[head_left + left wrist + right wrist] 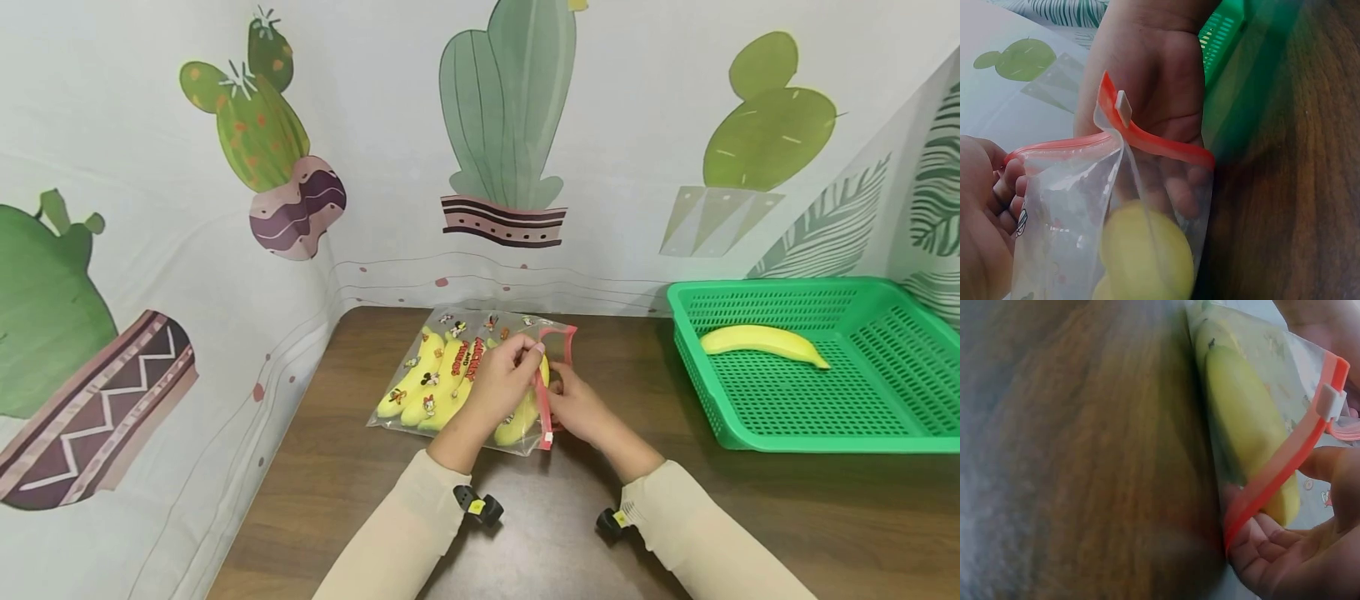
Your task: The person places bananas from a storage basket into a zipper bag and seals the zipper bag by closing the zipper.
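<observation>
A clear zip bag (459, 329) printed with cartoon figures lies on the table with several yellow bananas (431, 387) inside. My left hand (501, 373) pinches one side of its red zip edge (1063, 145), holding the mouth apart. Through that mouth reaches my right hand (576, 406), its fingers and thumb around the near end of a banana (1244, 406). Most of this banana lies within the bag. A white slider (1331, 402) sits at one end of the zip. In the left wrist view the bag's clear film partly blurs the right fingers (1182, 199).
To the right stands a green plastic basket (738, 437) with one banana (761, 340) in it. Both are on a brown wooden table (315, 492). A cloth printed with cacti (615, 150) hangs behind and at the left.
</observation>
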Tool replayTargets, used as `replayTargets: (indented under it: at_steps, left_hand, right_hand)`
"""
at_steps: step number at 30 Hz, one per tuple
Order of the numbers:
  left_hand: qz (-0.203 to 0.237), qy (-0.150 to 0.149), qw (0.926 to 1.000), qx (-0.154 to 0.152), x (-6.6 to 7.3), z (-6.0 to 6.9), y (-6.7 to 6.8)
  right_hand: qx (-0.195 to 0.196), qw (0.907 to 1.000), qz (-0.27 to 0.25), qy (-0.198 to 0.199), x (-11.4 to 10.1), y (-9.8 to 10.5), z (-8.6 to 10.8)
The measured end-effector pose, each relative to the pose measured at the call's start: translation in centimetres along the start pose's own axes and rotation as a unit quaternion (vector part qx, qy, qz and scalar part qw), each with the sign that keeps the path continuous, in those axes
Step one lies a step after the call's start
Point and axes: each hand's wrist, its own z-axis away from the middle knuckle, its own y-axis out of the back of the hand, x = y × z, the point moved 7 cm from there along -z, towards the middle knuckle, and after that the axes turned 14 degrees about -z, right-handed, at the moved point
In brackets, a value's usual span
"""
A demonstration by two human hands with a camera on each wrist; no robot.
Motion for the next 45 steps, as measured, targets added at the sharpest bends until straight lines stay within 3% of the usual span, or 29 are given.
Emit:
replayTargets:
  at_steps: [7, 14, 23, 45]
  left_hand:
    - [-0.007, 0.003, 1.0000, -0.001, -0.1, -0.1, 0.0]
    - [-0.008, 0.001, 1.0000, 0.001, -0.1, -0.1, 0.1]
    - [0.001, -0.001, 1.0000, -0.003, -0.1, -0.1, 0.0]
    - [0.007, -0.005, 1.0000, 0.004, -0.1, 0.0, 0.2]
  right_hand:
    - [0.009, 0.9988, 0.047, 0.004, 0.0, 0.1, 0.1]
    - [-0.005, 0.9974, 0.071, -0.004, 0.5, 0.0, -0.1]
    - [-0.017, 0.9920, 0.122, 0.027, 0.0, 0.0, 0.0]
    - [0.004, 0.9948, 0.100, 0.015, -0.5, 0.8, 1.2]
